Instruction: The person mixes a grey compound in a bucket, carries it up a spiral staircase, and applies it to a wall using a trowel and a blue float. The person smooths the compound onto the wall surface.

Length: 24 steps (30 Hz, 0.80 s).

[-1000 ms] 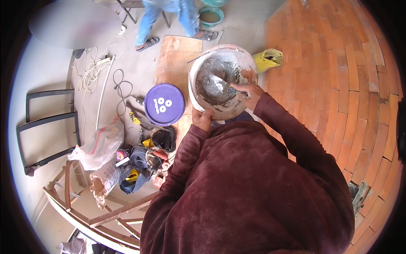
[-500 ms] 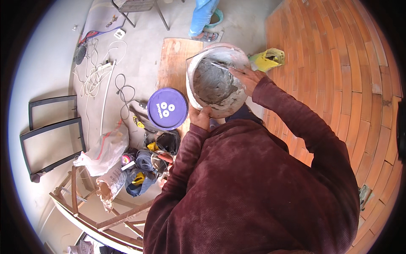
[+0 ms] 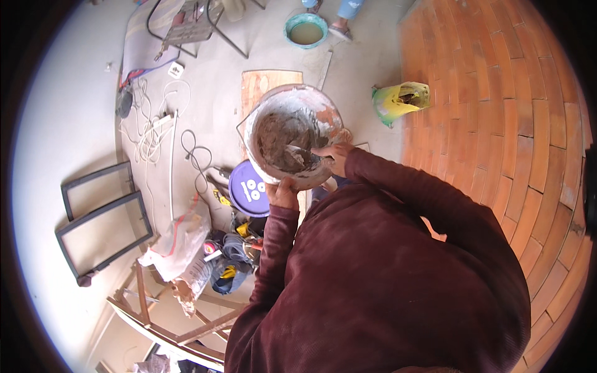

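A white bucket (image 3: 254, 151), smeared with plaster and with reddish patches, is tilted toward me, wet grey-brown mortar (image 3: 273, 133) inside it. My left hand (image 3: 284, 194) is closed on its near rim, thumb uppermost. Inside the near right part of the bucket, my right hand (image 3: 336, 155) grips a trowel (image 3: 300, 156). The trowel's metal blade lies in the mortar; its handle is mostly hidden by my fingers. Partly behind the bucket and my left hand lies a round purple lid (image 3: 244, 186).
A wooden board (image 3: 264, 81) lies beyond the bucket. Right of it stands a yellow-green bag (image 3: 398, 102) by the orange brick wall (image 3: 485, 124). A teal basin (image 3: 305, 31) sits near another person's feet (image 3: 341, 31). Cables (image 3: 149, 133), black frames (image 3: 106, 233) and tool bags (image 3: 229, 273) are leftward.
The trowel and my right hand have gone from the bucket's far side to its near right side. My left hand still grips the rim. The other person's legs have shifted rightward, uncovering the basin.
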{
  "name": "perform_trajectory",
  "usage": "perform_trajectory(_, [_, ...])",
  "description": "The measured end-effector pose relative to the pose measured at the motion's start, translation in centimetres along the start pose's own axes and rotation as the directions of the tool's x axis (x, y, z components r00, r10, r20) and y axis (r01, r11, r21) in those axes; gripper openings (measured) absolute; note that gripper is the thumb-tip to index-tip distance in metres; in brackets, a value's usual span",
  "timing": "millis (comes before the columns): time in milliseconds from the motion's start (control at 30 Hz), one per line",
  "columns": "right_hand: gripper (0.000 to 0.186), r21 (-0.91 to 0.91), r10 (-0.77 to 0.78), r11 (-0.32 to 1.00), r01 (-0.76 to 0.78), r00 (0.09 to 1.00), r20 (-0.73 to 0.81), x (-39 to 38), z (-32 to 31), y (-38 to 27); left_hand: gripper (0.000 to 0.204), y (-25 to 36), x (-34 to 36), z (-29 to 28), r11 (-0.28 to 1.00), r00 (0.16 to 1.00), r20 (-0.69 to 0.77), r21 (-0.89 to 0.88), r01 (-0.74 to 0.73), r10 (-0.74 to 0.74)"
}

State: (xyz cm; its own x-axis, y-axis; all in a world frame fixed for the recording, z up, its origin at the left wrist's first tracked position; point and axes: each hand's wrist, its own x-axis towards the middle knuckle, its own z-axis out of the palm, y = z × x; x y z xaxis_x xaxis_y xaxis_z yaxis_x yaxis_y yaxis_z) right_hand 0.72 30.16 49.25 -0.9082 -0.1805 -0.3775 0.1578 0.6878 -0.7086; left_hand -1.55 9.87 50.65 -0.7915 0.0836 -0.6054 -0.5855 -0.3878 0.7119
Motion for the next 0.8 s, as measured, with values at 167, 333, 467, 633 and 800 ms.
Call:
perform_trajectory(167, [0.071,-0.454,-0.005,0.891,-0.008,1.0,-0.029,2.7,-7.9,-1.0,0.044,1.9,0.1,4.5,0.999,0.998,-0.048,0.009,-0.049,0.05])
perform_trajectory(333, [0.084,-0.75,-0.026,0.66,-0.037,0.997,-0.072,3.6,-10.5,-1.3,0.048,2.8,2.6,8.2,0.988,0.993,0.038,0.099,-0.116,0.112])
perform_trajectory(467, [0.071,-0.367,0.113,0.927,-0.07,0.989,0.097,4.0,-13.6,-0.9,0.04,3.6,5.6,10.8,0.959,0.97,0.205,0.22,-0.177,0.132])
perform_trajectory(633, [0.056,-0.246,-0.053,0.969,0.027,0.994,-0.098,2.3,-20.5,1.6,0.045,4.1,8.5,13.9,0.984,0.951,0.303,0.139,-0.111,0.064])
perform_trajectory(800, [0.049,-0.514,0.043,0.838,-0.185,0.961,-0.275,6.3,-23.6,1.9,0.043,4.2,11.2,20.3,0.981,0.922,0.386,0.161,-0.105,0.036])
